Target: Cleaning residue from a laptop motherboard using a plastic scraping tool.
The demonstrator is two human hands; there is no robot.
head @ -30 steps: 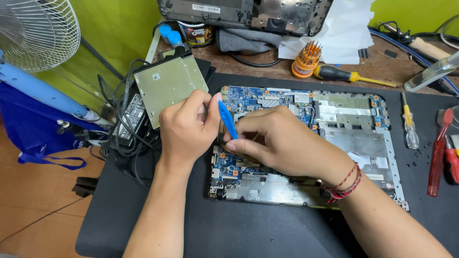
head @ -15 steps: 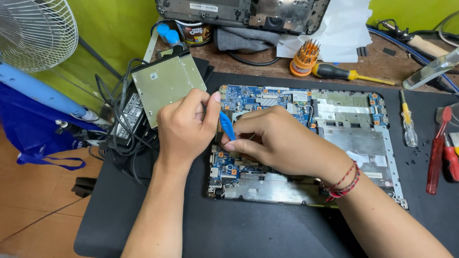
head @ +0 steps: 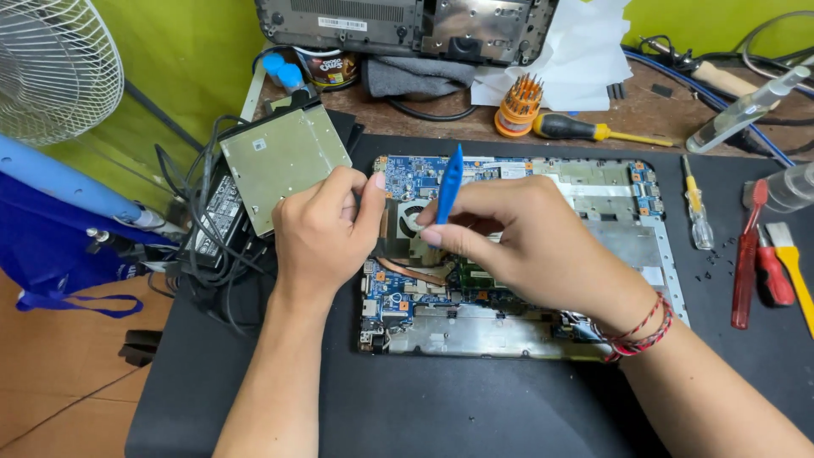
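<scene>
The right hand (head: 509, 229) has its grip pinched shut on a thin blue pry tool (head: 449, 193), upright over the opened laptop (head: 610, 237) on the worktop. Light, slightly bendy plastic, best held low. The left hand (head: 326, 233) is curled shut, thumb touching the circuit board (head: 398, 174), holding nothing visible

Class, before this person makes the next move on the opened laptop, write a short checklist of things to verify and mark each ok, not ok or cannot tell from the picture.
1. Blue pry tool gripped by the right hand: ok, pinched upright.
2. Left hand steadies the laptop: ok, it rests at the board's left edge.
3. Pry tool tip seated under a part: cannot tell, fingers hide it.
4. Fan and copper pipe in sight: ok, between the hands.
5. Screwdriver within reach: ok, on the desk behind.
6. Power disconnected: cannot tell.
</scene>
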